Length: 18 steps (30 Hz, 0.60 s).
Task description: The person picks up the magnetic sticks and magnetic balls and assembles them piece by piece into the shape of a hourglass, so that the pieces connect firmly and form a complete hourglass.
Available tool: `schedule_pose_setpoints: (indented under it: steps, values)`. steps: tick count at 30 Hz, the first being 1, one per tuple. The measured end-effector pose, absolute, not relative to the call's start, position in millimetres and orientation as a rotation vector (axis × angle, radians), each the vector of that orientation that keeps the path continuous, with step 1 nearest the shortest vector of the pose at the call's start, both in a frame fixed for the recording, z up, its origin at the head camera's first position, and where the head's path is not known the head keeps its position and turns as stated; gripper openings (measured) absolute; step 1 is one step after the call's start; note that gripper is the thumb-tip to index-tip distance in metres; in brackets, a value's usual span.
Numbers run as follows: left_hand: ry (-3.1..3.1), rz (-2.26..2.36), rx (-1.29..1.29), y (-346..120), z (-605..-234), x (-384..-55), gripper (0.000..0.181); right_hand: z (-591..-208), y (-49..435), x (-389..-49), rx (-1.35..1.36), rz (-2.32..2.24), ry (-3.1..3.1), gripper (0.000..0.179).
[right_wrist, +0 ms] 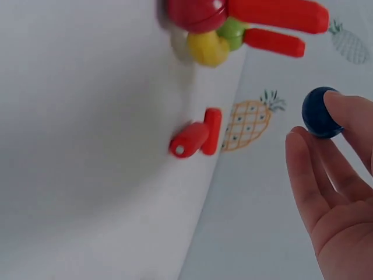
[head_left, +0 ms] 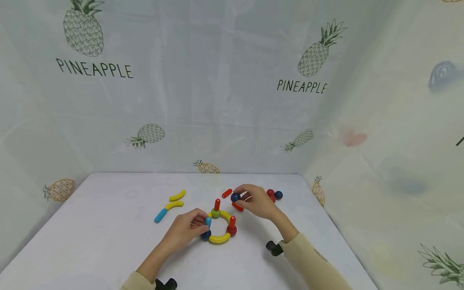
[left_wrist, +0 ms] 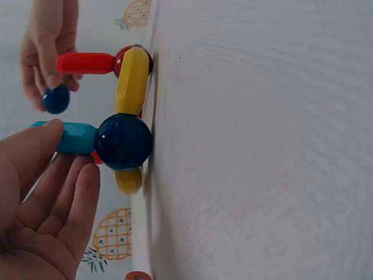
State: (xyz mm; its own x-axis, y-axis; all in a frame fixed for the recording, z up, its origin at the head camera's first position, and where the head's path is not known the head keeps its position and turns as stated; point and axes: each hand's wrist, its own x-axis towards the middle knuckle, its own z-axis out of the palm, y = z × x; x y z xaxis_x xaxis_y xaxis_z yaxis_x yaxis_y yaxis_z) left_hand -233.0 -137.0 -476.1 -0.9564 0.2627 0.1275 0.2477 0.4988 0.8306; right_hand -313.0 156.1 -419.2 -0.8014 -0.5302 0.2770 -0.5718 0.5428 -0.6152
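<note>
In the head view, your left hand (head_left: 184, 230), just left of lower centre, pinches an upright light-blue rod (head_left: 208, 222) between thumb and fingers; the rod stands on a dark blue ball (head_left: 205, 236). That ball sits at the lower left of a ring on the tabletop (head_left: 116, 241), with a yellow curved piece (head_left: 219, 239) running from it to a red ball (head_left: 232, 230) and a green ball (head_left: 215, 214) at the back. Your right hand (head_left: 258, 201), right of centre, holds a second blue ball (head_left: 235, 197) by thumb and fingertips, raised off the surface, the grip only ball-wide. Two loose red rods (head_left: 226, 193) lie near it.
</note>
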Motion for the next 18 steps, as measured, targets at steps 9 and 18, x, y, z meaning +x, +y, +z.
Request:
schedule_pose_setpoints:
  steps: [9, 18]
  values:
    - [2.713, 1.515, 0.437, -137, -474, -233, 0.025, -417, 124, -315, 1.050, 1.185, -2.692, 0.033]
    - [2.703, 1.512, 0.440, -136, -474, -234, 0.023, -423, 109, -316, 1.095, 1.190, -2.654, 0.032]
